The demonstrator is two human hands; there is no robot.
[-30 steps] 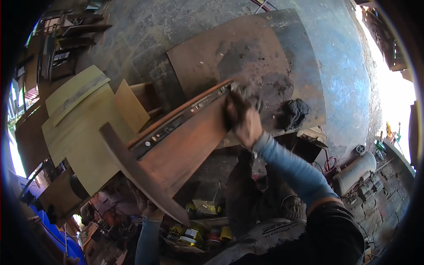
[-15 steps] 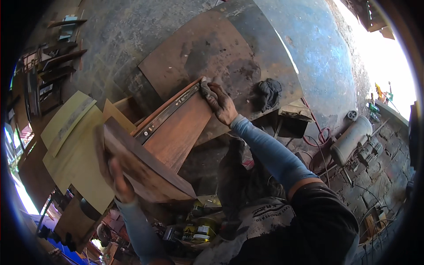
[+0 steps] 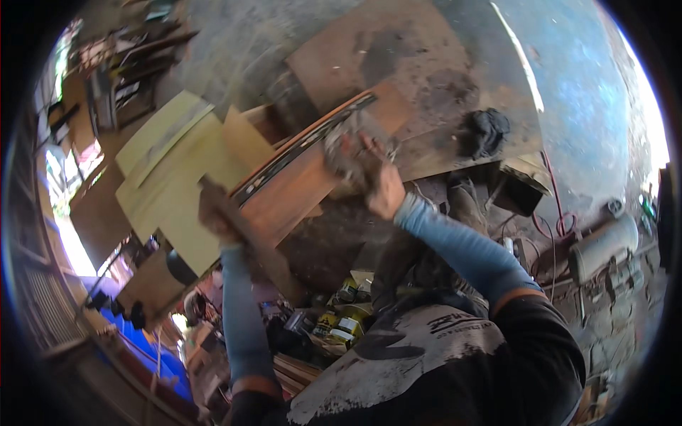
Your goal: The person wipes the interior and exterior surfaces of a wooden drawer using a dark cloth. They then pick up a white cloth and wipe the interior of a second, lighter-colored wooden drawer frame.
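A brown wooden drawer (image 3: 288, 209) is tilted over the low work surface, with a dark metal slide rail (image 3: 305, 145) running along its upper side edge. My left hand (image 3: 217, 216), blurred, is closed around the edge of the drawer's front panel (image 3: 264, 250), which appears nearly edge-on. Against the drawer's side my right hand (image 3: 384, 186) presses a grey, stained rag (image 3: 355, 150), just below the rail. The rag and right fingers are smeared by motion.
Beyond the drawer lies a stained brown board (image 3: 398, 50) with a dark crumpled cloth (image 3: 489, 133). Pale yellow-green panels (image 3: 170, 192) stand left. Yellow cans (image 3: 347, 325) sit near my body. An air compressor (image 3: 604, 238) and red hose (image 3: 550, 174) are at right.
The rag in my right hand has moved from the drawer's far end back along its side. The drawer's front panel has turned more edge-on. The whole view has shifted.
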